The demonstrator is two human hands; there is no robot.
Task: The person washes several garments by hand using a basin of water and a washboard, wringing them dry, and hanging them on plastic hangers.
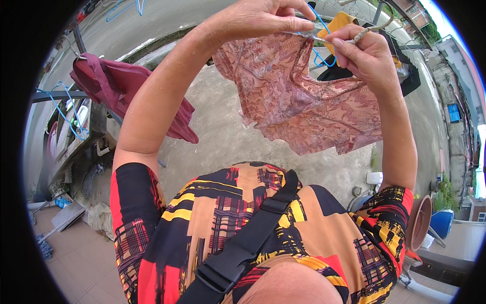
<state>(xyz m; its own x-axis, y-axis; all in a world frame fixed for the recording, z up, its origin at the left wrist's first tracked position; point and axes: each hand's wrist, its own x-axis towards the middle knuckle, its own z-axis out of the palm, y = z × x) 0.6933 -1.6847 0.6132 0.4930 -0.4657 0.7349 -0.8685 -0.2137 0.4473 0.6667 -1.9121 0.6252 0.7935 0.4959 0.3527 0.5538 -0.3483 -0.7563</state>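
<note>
A pink patterned garment (281, 83), printed with leaf-like figures, hangs spread out in front of me. My right hand (364, 53) grips a white wire hanger (358, 36) near its twisted neck, and one arm of the hanger runs into the garment's shoulder. Just above that shoulder is my left hand (279, 17), thumb and forefinger stretched to the right; whether it pinches anything is hidden. Behind both hands hangs a blue hanger (322, 62), partly covered by the fingers and cloth.
A maroon garment (117, 83) hangs at left, beside another blue hanger (62, 108). Yellow cloth (340, 22) and black cloth (410, 81) hang behind my right hand. A brown tub (419, 222) and blue barrel (442, 224) stand at lower right. Below lies concrete ground (212, 110).
</note>
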